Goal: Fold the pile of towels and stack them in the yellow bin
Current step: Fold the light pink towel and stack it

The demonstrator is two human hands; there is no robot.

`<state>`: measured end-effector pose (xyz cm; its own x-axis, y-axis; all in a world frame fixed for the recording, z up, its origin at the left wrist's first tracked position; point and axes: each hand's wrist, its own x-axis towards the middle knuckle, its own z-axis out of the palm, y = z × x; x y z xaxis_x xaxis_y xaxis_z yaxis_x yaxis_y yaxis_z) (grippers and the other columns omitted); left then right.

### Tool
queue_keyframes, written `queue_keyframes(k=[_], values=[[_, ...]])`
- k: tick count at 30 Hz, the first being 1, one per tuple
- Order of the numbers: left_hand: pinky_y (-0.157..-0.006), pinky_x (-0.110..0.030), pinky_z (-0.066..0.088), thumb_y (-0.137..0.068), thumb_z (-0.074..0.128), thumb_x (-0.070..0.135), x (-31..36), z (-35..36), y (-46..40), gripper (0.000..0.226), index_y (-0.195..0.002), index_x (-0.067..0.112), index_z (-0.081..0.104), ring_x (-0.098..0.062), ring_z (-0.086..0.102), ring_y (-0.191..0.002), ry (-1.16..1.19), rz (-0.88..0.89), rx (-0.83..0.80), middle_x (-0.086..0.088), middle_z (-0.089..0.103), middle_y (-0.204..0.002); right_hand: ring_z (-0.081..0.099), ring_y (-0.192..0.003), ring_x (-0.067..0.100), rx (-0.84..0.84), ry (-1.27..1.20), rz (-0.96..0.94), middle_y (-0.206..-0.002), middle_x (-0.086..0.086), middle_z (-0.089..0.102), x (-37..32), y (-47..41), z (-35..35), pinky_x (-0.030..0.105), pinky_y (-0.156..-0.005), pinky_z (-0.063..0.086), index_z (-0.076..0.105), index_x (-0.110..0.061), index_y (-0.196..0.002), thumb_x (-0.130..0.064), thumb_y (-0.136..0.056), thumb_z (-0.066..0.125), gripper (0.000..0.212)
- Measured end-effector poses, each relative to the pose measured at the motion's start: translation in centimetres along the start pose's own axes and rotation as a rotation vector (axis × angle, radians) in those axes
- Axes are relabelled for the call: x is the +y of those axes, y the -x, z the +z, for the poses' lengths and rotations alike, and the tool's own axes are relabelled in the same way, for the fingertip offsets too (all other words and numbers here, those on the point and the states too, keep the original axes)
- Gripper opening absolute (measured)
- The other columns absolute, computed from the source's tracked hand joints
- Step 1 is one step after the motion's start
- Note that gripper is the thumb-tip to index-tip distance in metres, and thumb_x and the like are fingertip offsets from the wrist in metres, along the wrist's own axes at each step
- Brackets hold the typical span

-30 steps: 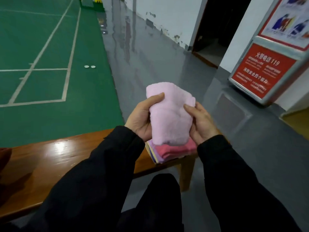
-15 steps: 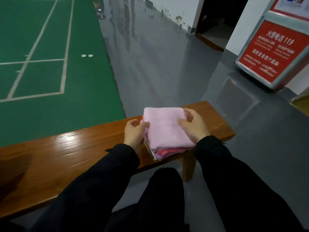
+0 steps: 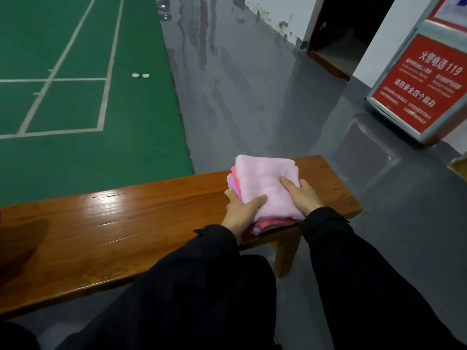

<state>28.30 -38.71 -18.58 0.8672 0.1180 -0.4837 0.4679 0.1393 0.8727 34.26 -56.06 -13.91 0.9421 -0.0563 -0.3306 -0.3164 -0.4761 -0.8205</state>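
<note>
A: Where is the stack of folded towels (image 3: 265, 190) found?

B: It is set on the right end of the desk (image 3: 126, 223), straight ahead of both hands. The pink towel is on top; the long axis runs away from the body.

A: How are the hands placed?

B: The stack is gripped at its near corners: left hand (image 3: 241, 213) at the near-left edge, thumb on top; right hand (image 3: 302, 195) at the near-right. Neither is nearer. No yellow bin is seen.
</note>
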Motion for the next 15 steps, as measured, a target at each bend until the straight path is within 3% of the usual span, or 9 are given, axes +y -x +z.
queue_keyframes(k=[5,7,10,11,13,15], values=[[-0.104,-0.049,0.05,-0.043,0.088,0.079,-0.9,2.6,-4.8,0.13,-0.149,0.052,0.018,-0.025,0.055,-0.129,-0.008,0.041,-0.072,0.004,0.047,-0.149,0.057,-0.123,0.03,0.235,0.238,-0.076,-0.14,0.004,0.06,-0.3,-1.1,-2.1,0.047,-0.106,0.047,0.05,-0.022,-0.144,-0.064,-0.091,0.055,0.068],[-0.105,-0.05,0.049,-0.041,0.09,0.077,-1.0,2.7,-5.6,0.129,-0.148,0.055,0.02,-0.025,0.053,-0.132,-0.004,0.022,-0.087,0.005,0.046,-0.15,0.052,-0.132,0.03,0.322,0.348,-0.187,-0.146,0.006,0.056,-1.0,-0.8,-2.0,0.047,-0.112,0.042,0.049,-0.021,-0.147,-0.056,-0.094,0.055,0.065],[-0.106,-0.05,0.048,-0.042,0.091,0.075,-0.7,2.0,-4.5,0.123,-0.145,0.048,0.028,-0.024,0.053,-0.132,0.002,0.018,-0.085,0.009,0.053,-0.143,0.052,-0.131,0.03,0.316,0.533,-0.356,-0.14,0.009,0.06,-3.0,0.3,-0.2,0.044,-0.114,0.039,0.059,-0.014,-0.139,-0.042,-0.095,0.057,0.052],[-0.105,-0.048,0.049,-0.046,0.09,0.074,0.2,1.4,-2.9,0.116,-0.142,0.041,0.034,-0.023,0.055,-0.129,0.021,0.009,-0.089,0.009,0.057,-0.137,0.053,-0.129,0.03,0.322,0.567,-0.434,-0.136,0.01,0.063,-3.6,0.8,0.8,0.042,-0.114,0.038,0.064,-0.013,-0.133,-0.038,-0.094,0.059,0.046],[-0.101,-0.04,0.049,-0.071,0.081,0.066,2.0,0.0,-0.3,0.08,-0.131,0.03,0.042,-0.016,0.06,-0.118,0.063,0.022,-0.093,0.01,0.061,-0.122,0.057,-0.123,0.027,0.325,0.528,-0.562,-0.126,0.008,0.069,-5.2,2.3,3.0,0.038,-0.11,0.039,0.071,-0.013,-0.12,-0.029,-0.093,0.062,0.033],[-0.088,-0.033,0.049,-0.094,0.063,0.05,3.4,-2.3,2.0,0.051,-0.134,0.022,0.048,-0.012,0.058,-0.102,0.096,0.053,-0.016,0.005,0.06,-0.118,0.06,-0.116,0.022,0.261,0.453,-0.611,-0.119,0.003,0.071,-7.0,4.2,5.6,0.034,-0.103,0.044,0.074,-0.017,-0.112,-0.027,-0.094,0.061,0.024]])
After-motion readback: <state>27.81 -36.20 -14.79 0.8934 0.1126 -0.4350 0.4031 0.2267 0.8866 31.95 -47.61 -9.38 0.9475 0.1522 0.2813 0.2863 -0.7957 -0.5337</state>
